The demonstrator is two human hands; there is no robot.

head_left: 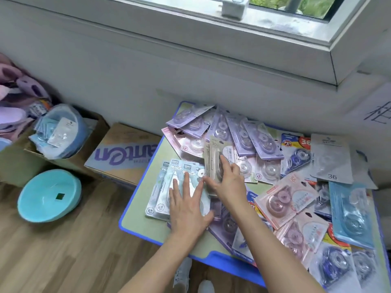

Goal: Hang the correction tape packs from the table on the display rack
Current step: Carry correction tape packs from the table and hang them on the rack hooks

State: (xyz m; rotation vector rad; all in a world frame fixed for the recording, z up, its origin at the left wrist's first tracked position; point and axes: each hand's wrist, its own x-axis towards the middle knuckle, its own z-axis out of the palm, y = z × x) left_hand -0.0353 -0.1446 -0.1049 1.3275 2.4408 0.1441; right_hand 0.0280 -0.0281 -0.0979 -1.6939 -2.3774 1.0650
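Left hand (186, 199): flat, fingers spread, pressing on the panda packs (163, 187), a small fanned stack at the near-left corner of the table (137, 210).
Right hand (226, 178): fingers curled over the beige pack (212, 157), thumb along its near edge. Looks like a grip. Lifted or lying flat, cannot tell.
Beige pack: just beside the panda packs, far end against the heap. Possibly a second card beneath, unclear.
Correction tape packs (268, 172): loose overlapping heap over most of the table. Lilac packs (243, 132) at the far side, a pink pack (283, 199) right of the right forearm, a pale blue pack (351, 214) at the right edge.
Display rack: not in view.
Off the table: cardboard box (124, 149) against the left edge, teal basin (49, 195) on the floor nearer the camera.
Step in hand: probably sorting like with like, gathering a batch. No hanging begun, judging by the full table.
Next move calls for: squaring the chosen packs so the hang-holes line up, a firm pinch on the card edge rather than the blister, then a turn towards the rack, wherever it stands.
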